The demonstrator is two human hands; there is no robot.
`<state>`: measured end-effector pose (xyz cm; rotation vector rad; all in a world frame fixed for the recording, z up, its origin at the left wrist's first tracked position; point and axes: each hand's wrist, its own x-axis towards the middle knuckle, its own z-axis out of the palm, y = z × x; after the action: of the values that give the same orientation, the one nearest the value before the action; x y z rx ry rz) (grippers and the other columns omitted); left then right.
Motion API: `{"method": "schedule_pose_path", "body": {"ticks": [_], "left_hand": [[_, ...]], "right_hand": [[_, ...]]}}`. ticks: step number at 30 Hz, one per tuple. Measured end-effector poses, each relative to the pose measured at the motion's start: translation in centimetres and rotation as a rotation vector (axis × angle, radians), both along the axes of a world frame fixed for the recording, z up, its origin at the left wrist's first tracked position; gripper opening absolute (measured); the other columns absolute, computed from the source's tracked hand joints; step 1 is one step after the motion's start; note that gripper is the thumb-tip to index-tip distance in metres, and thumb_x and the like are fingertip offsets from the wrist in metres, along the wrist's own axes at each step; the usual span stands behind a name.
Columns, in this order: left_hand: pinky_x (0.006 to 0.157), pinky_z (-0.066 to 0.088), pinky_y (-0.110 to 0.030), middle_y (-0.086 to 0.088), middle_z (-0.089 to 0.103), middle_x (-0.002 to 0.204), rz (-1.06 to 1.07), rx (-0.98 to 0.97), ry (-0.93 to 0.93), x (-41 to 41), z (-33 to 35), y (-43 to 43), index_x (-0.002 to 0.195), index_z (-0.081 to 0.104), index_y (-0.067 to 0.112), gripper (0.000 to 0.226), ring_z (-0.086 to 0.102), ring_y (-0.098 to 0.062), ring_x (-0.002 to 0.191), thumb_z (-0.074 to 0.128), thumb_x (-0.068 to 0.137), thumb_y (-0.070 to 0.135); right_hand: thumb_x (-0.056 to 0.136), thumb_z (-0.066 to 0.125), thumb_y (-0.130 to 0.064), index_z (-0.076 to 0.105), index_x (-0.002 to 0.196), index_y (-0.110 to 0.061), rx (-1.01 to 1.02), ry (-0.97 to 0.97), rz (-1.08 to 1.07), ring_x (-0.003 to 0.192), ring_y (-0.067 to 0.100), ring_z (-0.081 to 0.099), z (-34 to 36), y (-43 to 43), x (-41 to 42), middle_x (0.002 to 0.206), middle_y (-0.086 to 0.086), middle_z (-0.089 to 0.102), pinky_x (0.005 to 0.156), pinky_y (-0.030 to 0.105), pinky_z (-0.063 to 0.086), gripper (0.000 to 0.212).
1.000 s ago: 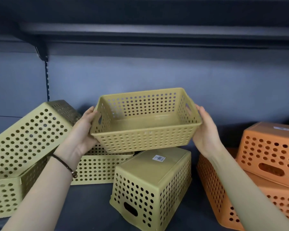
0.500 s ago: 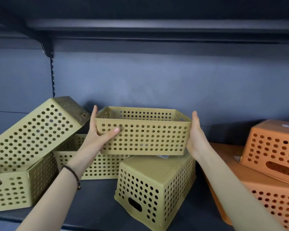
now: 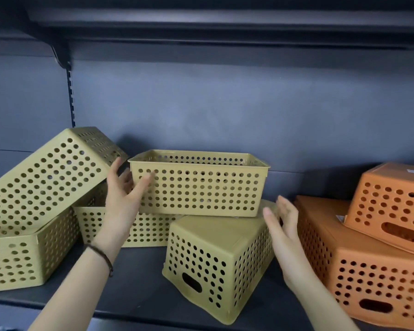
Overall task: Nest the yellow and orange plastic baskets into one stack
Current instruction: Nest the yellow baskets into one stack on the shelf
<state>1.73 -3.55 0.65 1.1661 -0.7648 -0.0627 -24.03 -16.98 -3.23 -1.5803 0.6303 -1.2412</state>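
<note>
Far left, front of the dark shelf: one yellow basket stands mouth up, handle slot in its near end. A second yellow basket, the tilted one, lies bottom-up across its rim, high end toward the back panel. Slotted upright runs up the back panel above it. Behind and right of these, the rear yellow basket stands mouth up; only its front wall shows. Left hand: raised, fingers straight and spread, holding nothing. The thumb overlaps the front left corner of the top yellow basket; motion blur, so contact cannot be told. Dark cord bracelet on that wrist. The top yellow basket stands mouth up and level, in neither hand. Its right part rests on the upturned base of the overturned yellow basket, and its left end lies over the rear yellow basket. The overturned yellow basket sits at the shelf front, centre, turned corner-on, with a handle slot in its near wall. Right hand: fingers straight and close together, palm facing left, blurred, holding nothing, clear of the top yellow basket and just beside the right wall of the overturned one. Far right: large orange basket lies bottom-up on the shelf, and a small orange basket lies bottom-up and tilted on its base. No orange basket is nested with a yellow one.
</note>
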Motion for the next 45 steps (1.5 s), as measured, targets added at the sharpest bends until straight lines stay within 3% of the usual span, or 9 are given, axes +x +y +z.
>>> {"method": "schedule_pose_path", "body": {"ticks": [3, 10, 18, 22, 26, 31, 34, 40, 45], "left_hand": [[0.088, 0.046, -0.023, 0.006, 0.055, 0.124, 0.259, 0.033, -0.143, -3.6, -3.6, 1.2, 0.125, 0.046, 0.021, 0.042, 0.055, -0.013, 0.114, 0.067, 0.088, 0.025], [0.096, 0.047, -0.024, 0.021, 0.064, 0.116, -0.236, 0.365, -0.028, -6.6, -7.5, -0.4, 0.127, 0.050, 0.035, 0.076, 0.059, 0.003, 0.108, 0.062, 0.064, 0.076], [0.080, 0.049, -0.030, 0.017, 0.067, 0.103, -0.135, 0.411, -0.202, -7.7, -8.5, -0.8, 0.112, 0.051, 0.040, 0.072, 0.062, 0.002, 0.090, 0.054, 0.059, 0.088], [0.080, 0.046, -0.025, 0.006, 0.056, 0.114, 0.057, 0.217, -0.158, -7.5, -8.0, -1.3, 0.111, 0.050, 0.027, 0.044, 0.057, -0.014, 0.104, 0.064, 0.080, 0.056], [0.103, 0.040, -0.046, -0.007, 0.033, 0.126, 0.410, 0.043, 0.002, -5.6, -7.0, -1.6, 0.137, 0.032, 0.010, 0.087, 0.041, -0.031, 0.120, 0.083, 0.071, 0.037], [0.115, 0.029, -0.046, -0.013, 0.031, 0.149, 0.397, 0.160, -0.014, -1.3, -4.6, -1.0, 0.154, 0.018, 0.015, 0.123, 0.031, -0.025, 0.138, 0.083, 0.059, 0.059], [0.106, 0.043, -0.041, 0.001, 0.054, 0.137, 0.120, 0.184, -0.076, 0.3, -3.1, -0.7, 0.142, 0.040, 0.021, 0.089, 0.050, -0.017, 0.128, 0.079, 0.069, 0.051], [0.088, 0.048, -0.023, 0.006, 0.065, 0.121, 0.020, 0.134, -0.101, 0.2, -2.6, -0.6, 0.132, 0.050, 0.016, 0.055, 0.061, -0.005, 0.109, 0.073, 0.083, 0.025], [0.086, 0.047, -0.019, 0.015, 0.063, 0.115, 0.008, 0.084, -0.080, -0.2, -2.7, -0.7, 0.133, 0.049, 0.015, 0.055, 0.059, 0.003, 0.105, 0.073, 0.084, 0.024]], "right_hand": [[0.074, 0.059, -0.069, 0.020, 0.135, -0.050, 0.042, 0.134, 0.063, 0.140, 0.004, 0.022, -2.4, 0.5, -0.2, 0.151, -0.023, 0.018, 0.116, 0.034, 0.021, 0.075], [0.039, 0.059, -0.093, -0.004, 0.129, -0.064, -0.043, 0.246, 0.153, 0.136, -0.018, -0.012, -4.1, 3.9, 0.3, 0.148, -0.034, -0.020, 0.117, 0.027, 0.002, 0.114], [0.044, 0.081, -0.069, 0.016, 0.128, -0.078, -0.172, 0.203, 0.088, 0.132, -0.027, -0.008, -4.3, 4.9, -0.3, 0.151, -0.035, -0.020, 0.112, 0.030, 0.015, 0.106], [0.049, 0.079, -0.066, 0.035, 0.115, -0.076, -0.209, 0.174, 0.097, 0.118, -0.038, 0.006, -3.5, 4.3, -0.9, 0.138, -0.051, -0.005, 0.103, 0.013, 0.022, 0.080], [0.050, 0.079, -0.066, 0.044, 0.119, -0.065, -0.211, 0.182, 0.108, 0.142, -0.008, 0.007, -3.4, 4.1, -1.0, 0.158, -0.026, -0.007, 0.116, 0.031, 0.022, 0.076], [0.049, 0.076, -0.077, 0.049, 0.122, -0.057, -0.220, 0.174, 0.130, 0.148, 0.006, 0.011, -4.1, 3.8, -1.6, 0.161, -0.017, 0.003, 0.119, 0.044, 0.026, 0.080], [0.046, 0.073, -0.080, 0.049, 0.120, -0.059, -0.214, 0.202, 0.152, 0.144, -0.005, 0.005, -3.9, 3.4, -2.7, 0.158, -0.025, -0.001, 0.111, 0.022, 0.032, 0.080], [0.059, 0.069, -0.077, 0.030, 0.130, -0.067, -0.260, 0.204, 0.039, 0.145, 0.001, 0.022, -5.2, 2.3, -4.4, 0.159, -0.020, 0.014, 0.119, 0.043, 0.028, 0.081], [0.067, 0.082, -0.045, 0.036, 0.127, -0.049, -0.669, 0.226, -0.308, 0.146, 0.003, 0.017, -7.6, 3.7, -4.5, 0.157, -0.013, 0.008, 0.117, 0.015, 0.018, 0.076]]}}
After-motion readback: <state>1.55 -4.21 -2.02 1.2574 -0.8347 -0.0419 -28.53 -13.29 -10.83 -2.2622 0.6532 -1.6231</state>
